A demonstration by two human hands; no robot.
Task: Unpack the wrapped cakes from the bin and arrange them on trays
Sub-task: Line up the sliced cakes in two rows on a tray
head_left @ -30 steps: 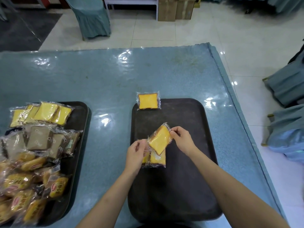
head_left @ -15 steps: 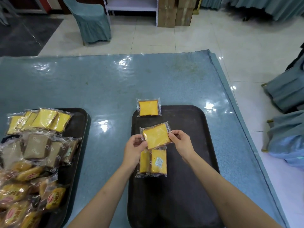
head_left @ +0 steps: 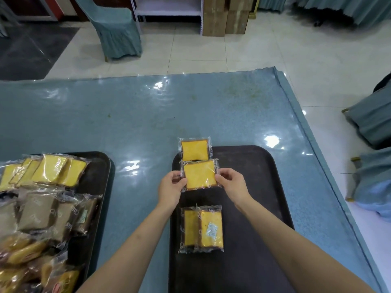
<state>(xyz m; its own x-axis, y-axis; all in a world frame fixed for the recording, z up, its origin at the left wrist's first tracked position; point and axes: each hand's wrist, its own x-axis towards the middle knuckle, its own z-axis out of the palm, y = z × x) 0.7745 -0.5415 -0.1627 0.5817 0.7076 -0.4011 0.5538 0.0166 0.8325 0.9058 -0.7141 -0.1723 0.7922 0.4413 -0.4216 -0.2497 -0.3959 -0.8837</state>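
Both hands hold one wrapped yellow cake [head_left: 200, 174] flat over the far left part of the dark tray [head_left: 254, 187]. My left hand [head_left: 170, 188] pinches its left edge and my right hand [head_left: 231, 185] pinches its right edge. Just beyond it, another wrapped yellow cake [head_left: 194, 149] lies across the tray's far left corner, its near edge touching the held one. Closer to me, two wrapped yellow cakes [head_left: 202, 228] lie side by side on the tray, overlapping a little.
A second dark tray [head_left: 97, 172] at the left is piled with several wrapped yellow, brown and orange-labelled cakes [head_left: 42, 199]. The table [head_left: 131, 123] wears a shiny blue-green cover; its right edge drops to tiled floor. Covered chairs [head_left: 118, 30] stand beyond and to the right.
The held cake went from tilted above the two lying cakes to flat and farther away, right behind the far cake. Both hands moved forward with it.
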